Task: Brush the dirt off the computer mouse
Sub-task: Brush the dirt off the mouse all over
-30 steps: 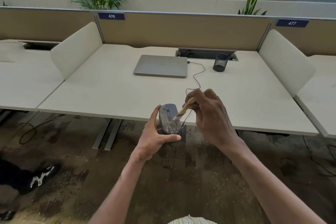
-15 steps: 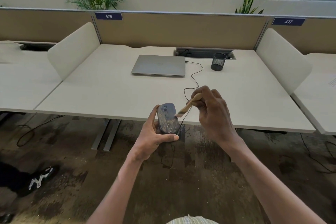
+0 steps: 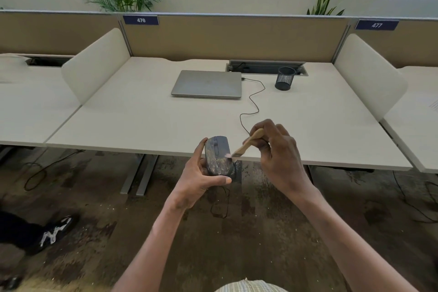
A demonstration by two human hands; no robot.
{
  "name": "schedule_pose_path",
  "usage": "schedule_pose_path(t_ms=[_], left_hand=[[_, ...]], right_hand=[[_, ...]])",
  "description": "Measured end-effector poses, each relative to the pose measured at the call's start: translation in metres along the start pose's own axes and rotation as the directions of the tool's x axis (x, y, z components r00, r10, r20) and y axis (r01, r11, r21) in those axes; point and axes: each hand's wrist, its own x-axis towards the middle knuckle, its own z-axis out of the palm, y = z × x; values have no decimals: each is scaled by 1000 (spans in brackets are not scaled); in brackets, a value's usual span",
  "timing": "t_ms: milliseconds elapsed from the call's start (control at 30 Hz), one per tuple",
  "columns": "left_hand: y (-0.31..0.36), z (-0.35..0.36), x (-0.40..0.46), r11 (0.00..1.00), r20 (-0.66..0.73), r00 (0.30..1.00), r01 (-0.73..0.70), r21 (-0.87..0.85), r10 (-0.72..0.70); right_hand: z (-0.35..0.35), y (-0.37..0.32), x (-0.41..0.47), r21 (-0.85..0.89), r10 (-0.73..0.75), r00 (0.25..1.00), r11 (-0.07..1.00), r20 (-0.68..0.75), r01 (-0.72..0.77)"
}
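Beyond both hands spreads the broad pale rectangular desk (image 3: 147, 125), its near edge running just behind them, so the work happens out over the stained brown floor (image 3: 260, 232) and not over the desktop. Farther off, straight ahead of the left hand, lies a closed silver laptop (image 3: 206, 83), and beyond the right hand stands a small black mesh pen cup (image 3: 285, 78); both sit well clear. A thin black cable (image 3: 253, 99) snakes from the laptop toward the right hand and disappears behind it, the one thing I'd judge could snag a stroke. The left hand (image 3: 201, 179) is curled round the dark grey, dirt-streaked computer mouse (image 3: 218, 155), thumb beneath and fingers along its far side, holding it up with its top showing. The right hand (image 3: 279, 156) pinches the small wooden-handled brush (image 3: 248, 143), whose pale bristles touch the mouse's right flank. Grime covers most of the back half, so the job looks far from done. To do it well, I'd say short light strokes away from the body, turning the mouse in the left hand so crumbs fall to the floor.
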Motion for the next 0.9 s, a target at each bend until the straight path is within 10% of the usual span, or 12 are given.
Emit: schedule_pose_path(t_ms=[400,567,900], left_hand=[[0,-2,-1,1000,-9,1000,-5,2,5],[5,-2,-1,1000,15,1000,6,-8,-6],[10,-4,-4,1000,36,999,28,-4,-28]], right_hand=[[1,2,-3,32,40,997,999,-59,-38],[-4,15,23,255,284,930,941,-233,-223],[11,31,6,472,568,822,735,-35,-487]])
